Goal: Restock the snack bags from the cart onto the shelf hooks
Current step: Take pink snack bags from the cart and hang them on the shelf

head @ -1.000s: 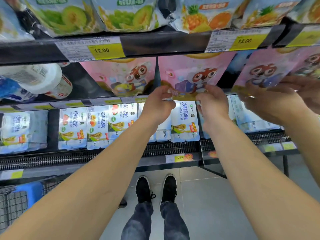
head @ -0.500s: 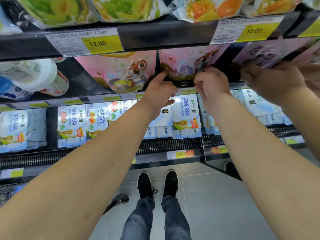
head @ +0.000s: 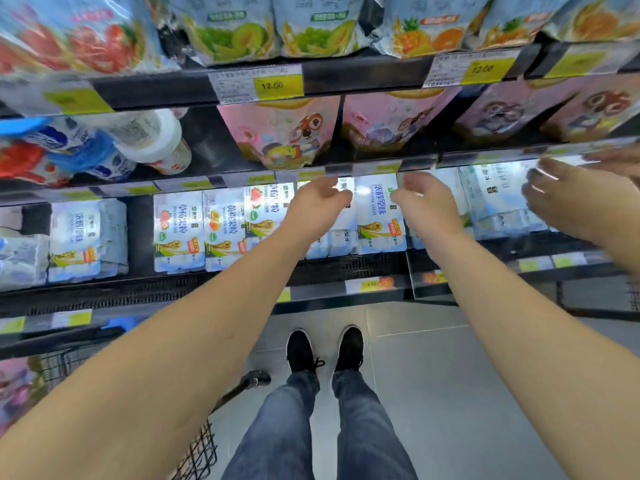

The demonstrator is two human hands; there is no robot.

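Pink snack bags [head: 280, 133] with the cartoon squirrel sit in a row on the second tier, under the black shelf rail [head: 363, 77] with the yellow 12.00 tags; the one next along [head: 391, 123] is right above the hands. More pink stock shows blurred in the wire cart [head: 31, 379] at lower left. Judging by the look: glossy film pouches, light, soft-sided, gusseted bottom, so they'll crumple if squeezed mid-body and the film is probably slick. Best hold is a pinch at the flat sealed top edge near the hang hole, other hand steadying the base. The hooks themselves are hidden behind the bags. Left hand [head: 317, 206] and right hand [head: 424, 206] are both just below the pink row, in front of the white-blue yogurt multipacks [head: 377, 216], fingers loosely curled, holding nothing, not touching the bags. A reflection of a hand [head: 568, 199] shows at the right in a glossy panel; ignore it. Upper tier has fruit-print foil pouches [head: 225, 29], similar floppy film. White bottles [head: 145, 140] lie on their sides at left, rigid plastic. Floor is grey tile, black shoes [head: 325, 348] centred.
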